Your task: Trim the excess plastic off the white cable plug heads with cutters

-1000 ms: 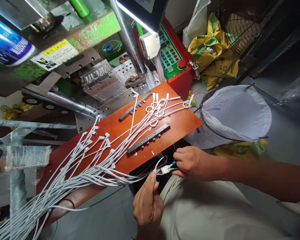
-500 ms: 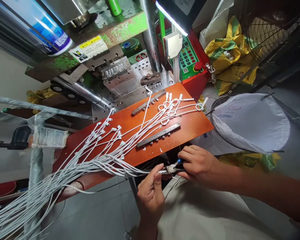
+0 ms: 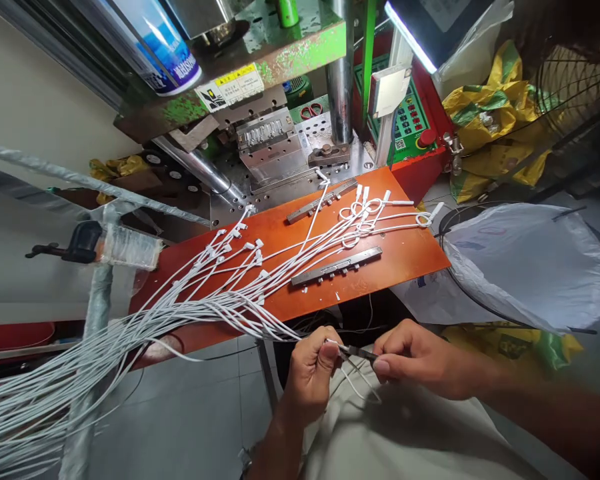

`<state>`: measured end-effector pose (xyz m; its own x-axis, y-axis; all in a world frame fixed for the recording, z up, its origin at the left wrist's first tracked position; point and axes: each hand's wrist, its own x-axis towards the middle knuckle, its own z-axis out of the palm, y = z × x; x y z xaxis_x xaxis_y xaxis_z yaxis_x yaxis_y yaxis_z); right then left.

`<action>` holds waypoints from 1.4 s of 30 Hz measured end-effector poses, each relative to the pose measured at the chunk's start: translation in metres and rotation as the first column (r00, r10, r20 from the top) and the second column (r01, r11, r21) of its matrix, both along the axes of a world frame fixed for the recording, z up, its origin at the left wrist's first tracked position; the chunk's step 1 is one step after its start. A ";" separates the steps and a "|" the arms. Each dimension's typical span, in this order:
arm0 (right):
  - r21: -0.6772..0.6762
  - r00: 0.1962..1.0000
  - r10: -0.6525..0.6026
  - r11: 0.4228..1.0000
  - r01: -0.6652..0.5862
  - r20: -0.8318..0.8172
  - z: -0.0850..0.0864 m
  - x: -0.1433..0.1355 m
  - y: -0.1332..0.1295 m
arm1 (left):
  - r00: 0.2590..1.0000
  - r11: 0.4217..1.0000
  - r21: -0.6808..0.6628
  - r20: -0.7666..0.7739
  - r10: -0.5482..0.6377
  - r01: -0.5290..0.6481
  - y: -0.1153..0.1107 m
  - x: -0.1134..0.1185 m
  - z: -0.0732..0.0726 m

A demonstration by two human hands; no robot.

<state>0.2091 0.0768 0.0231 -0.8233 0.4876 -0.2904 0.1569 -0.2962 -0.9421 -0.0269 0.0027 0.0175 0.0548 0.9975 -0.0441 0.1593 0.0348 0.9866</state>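
My left hand is closed, thumb and fingers pinching the end of a white cable by the board's front edge. A pair of cutting pliers is in my right hand, its jaws pointing left, close to that pinched cable end. The closed fingers partly hide the pliers' handles. Below the pliers, a loose loop of white cable hangs over my lap. A bundle of white cables runs from the left across the orange board, with small white moulded ends on many of them.
Two dark metal mould bars lie on the board among white scraps. Behind stands a press with a metal mould block and a red-green control box. A white-lined hoop bin is at right, a wrapped pole with a clamp at left.
The view has shifted, so the scene sits further right. My left fingers have closed more around the cable. The pliers have turned and drawn slightly away from my left hand; a cable loop now shows beneath.
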 end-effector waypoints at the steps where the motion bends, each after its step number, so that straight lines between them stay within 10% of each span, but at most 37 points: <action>1: -0.115 1.000 -0.003 0.993 0.000 -0.030 -0.004 0.000 -0.002 | 0.999 0.998 -0.052 0.046 -0.027 0.030 0.000 -0.002 0.001; 5: -0.344 0.996 -0.024 0.939 -0.007 -0.085 -0.011 0.001 -0.008 | 0.984 0.979 -0.188 0.169 -0.053 0.085 0.000 -0.010 -0.002; 9: 0.219 0.994 -0.048 0.975 0.025 0.100 -0.001 0.004 -0.011 | 0.999 0.987 -0.158 0.001 0.033 -0.032 -0.003 -0.008 -0.014; 12: 0.730 0.945 -0.221 0.683 -0.027 0.242 0.003 0.003 -0.017 | 0.962 0.981 -0.026 -0.201 0.183 -0.192 -0.005 0.000 -0.022; 15: 0.884 0.919 -0.293 0.456 -0.108 0.264 -0.002 -0.004 -0.023 | 0.907 0.963 0.101 -0.325 0.269 -0.250 -0.005 0.008 -0.024; 20: 0.946 0.915 -0.349 0.310 -0.092 0.203 -0.011 -0.016 -0.028 | 0.862 0.942 0.172 -0.383 0.333 -0.288 -0.004 0.014 -0.022; 24: 0.920 0.921 -0.330 0.385 -0.067 0.205 -0.017 -0.016 -0.029 | 0.880 0.946 0.163 -0.349 0.322 -0.281 -0.002 0.010 -0.023; 28: 0.697 0.960 -0.204 0.717 0.011 0.194 -0.011 -0.008 -0.021 | 0.944 0.975 0.110 -0.248 0.216 -0.194 0.002 -0.001 -0.024; 32: 0.141 0.989 -0.096 0.987 0.080 0.113 -0.002 -0.001 -0.009 | 0.996 0.996 -0.053 -0.060 0.073 -0.076 -0.003 -0.010 -0.020; 39: -0.453 0.995 -0.077 0.891 0.040 -0.063 -0.023 -0.005 -0.019 | 0.960 0.990 -0.136 0.280 0.005 0.034 -0.008 -0.012 -0.016; 42: -0.340 0.996 -0.057 0.940 0.029 -0.075 -0.022 -0.004 -0.018 | 0.963 0.996 -0.084 0.271 -0.008 0.032 -0.006 -0.013 -0.019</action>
